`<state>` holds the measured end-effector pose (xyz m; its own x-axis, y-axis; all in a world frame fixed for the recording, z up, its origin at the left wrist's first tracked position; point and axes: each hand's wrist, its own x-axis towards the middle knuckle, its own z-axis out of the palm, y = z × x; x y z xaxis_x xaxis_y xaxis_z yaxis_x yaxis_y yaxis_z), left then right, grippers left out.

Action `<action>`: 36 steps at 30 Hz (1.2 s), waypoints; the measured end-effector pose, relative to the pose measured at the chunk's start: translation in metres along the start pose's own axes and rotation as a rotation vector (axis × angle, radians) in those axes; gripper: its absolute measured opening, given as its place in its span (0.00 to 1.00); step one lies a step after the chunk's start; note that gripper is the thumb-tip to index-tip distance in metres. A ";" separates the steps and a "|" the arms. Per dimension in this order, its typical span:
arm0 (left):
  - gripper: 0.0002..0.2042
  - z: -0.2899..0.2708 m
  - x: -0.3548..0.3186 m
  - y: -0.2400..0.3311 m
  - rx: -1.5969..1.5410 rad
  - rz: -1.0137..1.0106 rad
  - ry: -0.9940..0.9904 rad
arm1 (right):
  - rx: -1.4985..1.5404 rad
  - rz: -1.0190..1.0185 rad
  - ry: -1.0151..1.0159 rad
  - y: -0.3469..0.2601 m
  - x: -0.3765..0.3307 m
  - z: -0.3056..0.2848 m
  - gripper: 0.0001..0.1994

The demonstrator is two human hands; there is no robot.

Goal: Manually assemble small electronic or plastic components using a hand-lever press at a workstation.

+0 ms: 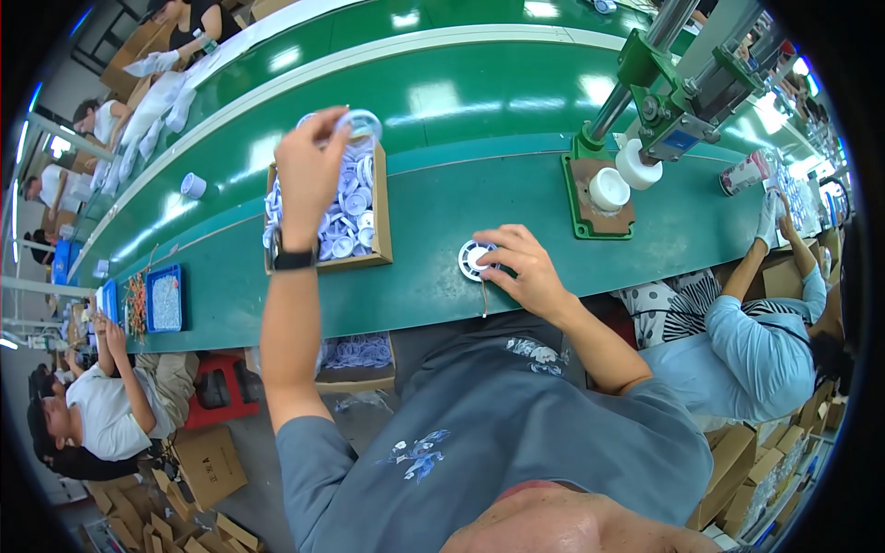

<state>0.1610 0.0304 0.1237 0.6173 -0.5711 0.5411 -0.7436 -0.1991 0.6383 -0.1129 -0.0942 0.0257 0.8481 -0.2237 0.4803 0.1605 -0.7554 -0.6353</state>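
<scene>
Raised over the far edge of a cardboard box (383, 241), my left hand (309, 170) pinches a pale round plastic cap (368, 122), slightly blurred. Many white round plastic caps (350, 205) fill that box. My right hand (527, 267) grips the right side of a white round part (472, 262) with dark slots around its rim, which rests on the green table near its front edge. A short thin wire (485, 304) hangs from this part toward me. My right fingertips cover some of its face.
A green hand press (599, 147) with white round fixtures (608, 189) stands at the right. Left are a blue tray (166, 300) of small clear parts and a lone white cup (194, 185) on the green belt. Co-workers sit on both sides; a box (359, 378) of white rings sits below the table edge.
</scene>
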 end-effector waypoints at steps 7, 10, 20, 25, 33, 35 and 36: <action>0.11 0.023 -0.077 0.051 -0.619 -0.435 -0.350 | 0.618 0.320 0.131 -0.017 0.042 -0.011 0.14; 0.11 0.038 -0.089 0.057 -0.677 -0.470 -0.382 | 0.667 0.392 0.007 -0.015 0.053 -0.020 0.14; 0.14 0.053 -0.124 0.071 -0.823 -0.446 -0.381 | 0.544 0.464 -0.113 -0.023 0.032 -0.037 0.12; 0.20 0.078 -0.159 0.085 -0.964 -0.408 -0.076 | 0.863 0.463 0.122 -0.022 0.017 -0.015 0.16; 0.33 0.055 -0.150 0.083 -0.232 0.046 -0.269 | 0.623 0.368 -0.329 -0.002 0.040 -0.042 0.27; 0.37 0.055 -0.148 0.075 -0.139 0.153 -0.372 | 0.580 0.264 -0.319 0.001 0.046 -0.037 0.29; 0.37 0.056 -0.150 0.073 -0.137 0.153 -0.373 | 0.582 0.264 -0.319 0.000 0.046 -0.036 0.29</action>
<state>-0.0002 0.0570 0.0581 0.3489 -0.8398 0.4160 -0.7625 0.0037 0.6469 -0.0921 -0.1267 0.0693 0.9878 -0.0956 0.1226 0.0979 -0.2301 -0.9682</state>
